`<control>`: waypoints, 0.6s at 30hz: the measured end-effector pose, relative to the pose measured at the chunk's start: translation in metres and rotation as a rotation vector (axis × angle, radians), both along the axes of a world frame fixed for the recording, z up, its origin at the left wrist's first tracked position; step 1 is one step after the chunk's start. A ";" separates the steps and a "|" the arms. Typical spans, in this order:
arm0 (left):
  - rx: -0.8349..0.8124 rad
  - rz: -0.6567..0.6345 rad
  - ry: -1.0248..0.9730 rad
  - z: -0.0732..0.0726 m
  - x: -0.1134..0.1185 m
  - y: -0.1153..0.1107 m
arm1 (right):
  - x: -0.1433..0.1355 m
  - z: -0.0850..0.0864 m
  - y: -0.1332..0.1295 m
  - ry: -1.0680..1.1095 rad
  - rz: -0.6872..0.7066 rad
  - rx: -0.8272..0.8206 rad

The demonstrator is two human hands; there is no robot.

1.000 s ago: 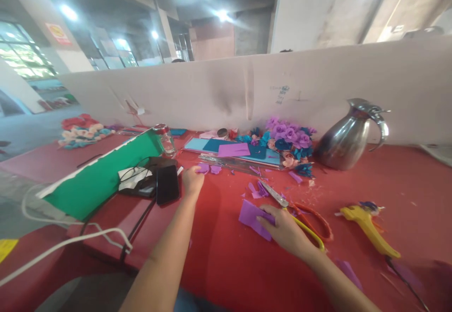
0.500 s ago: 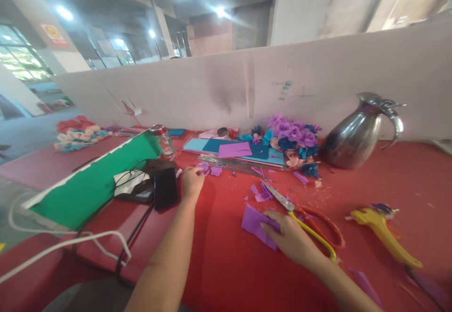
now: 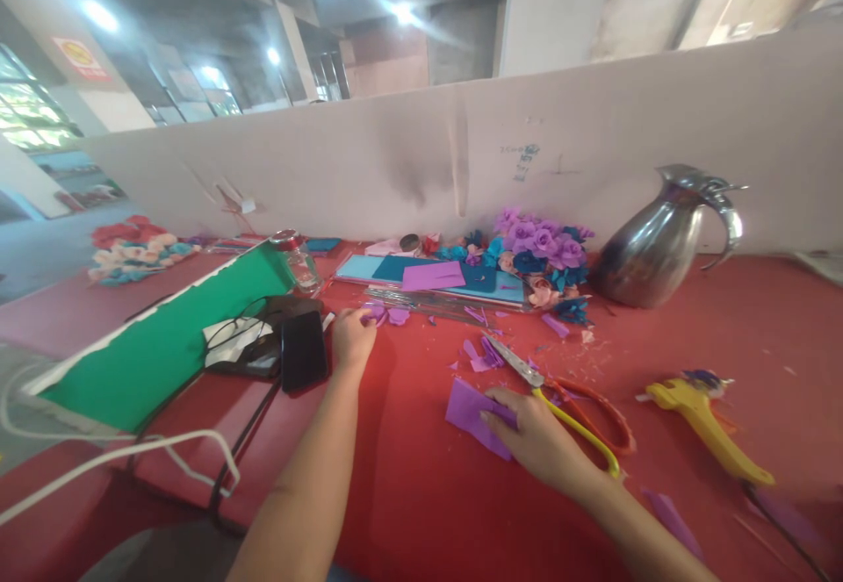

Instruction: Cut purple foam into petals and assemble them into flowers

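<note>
My left hand [image 3: 354, 338] is closed, its curled fingertips pinching at purple paper petals [image 3: 395, 315] beside the phone. Part of those petals is hidden by the fingers. Under my right hand [image 3: 527, 433] is a folded piece of purple paper [image 3: 471, 415], gripped between thumb and fingers just above the red table [image 3: 408, 494]. Scissors [image 3: 523, 362] with one yellow and one orange handle lie right beside that hand, blades pointing away to the upper left. Purple scraps [image 3: 484, 355] are scattered near the blade tips.
A black phone [image 3: 304, 352] and a green board [image 3: 177, 336] are at left, with a glass jar [image 3: 299, 262] behind. Coloured paper sheets [image 3: 435, 276] and paper flowers [image 3: 543, 244] line the back. A metal jug [image 3: 659, 240] and yellow glue gun [image 3: 708, 424] stand right.
The view has shifted slightly, so everything appears a little further left and higher. Both hands keep nearly the same places on the table, and the right still holds the purple paper.
</note>
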State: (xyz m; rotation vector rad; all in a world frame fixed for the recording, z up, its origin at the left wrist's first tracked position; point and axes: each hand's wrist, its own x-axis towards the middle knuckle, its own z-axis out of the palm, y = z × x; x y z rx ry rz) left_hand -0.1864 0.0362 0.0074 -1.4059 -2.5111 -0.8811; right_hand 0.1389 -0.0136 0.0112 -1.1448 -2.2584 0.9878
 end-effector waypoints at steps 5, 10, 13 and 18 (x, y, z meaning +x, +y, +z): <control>-0.025 -0.016 0.008 -0.001 0.000 0.002 | -0.001 0.002 -0.001 -0.026 -0.002 -0.022; -0.013 0.013 0.002 -0.003 -0.005 0.003 | 0.000 -0.001 0.000 0.046 -0.008 0.007; 0.009 0.046 0.000 0.000 -0.003 0.002 | 0.001 -0.002 0.002 0.076 -0.020 -0.035; 0.051 0.037 0.006 0.005 0.004 0.001 | 0.001 0.001 0.008 0.267 -0.053 -0.277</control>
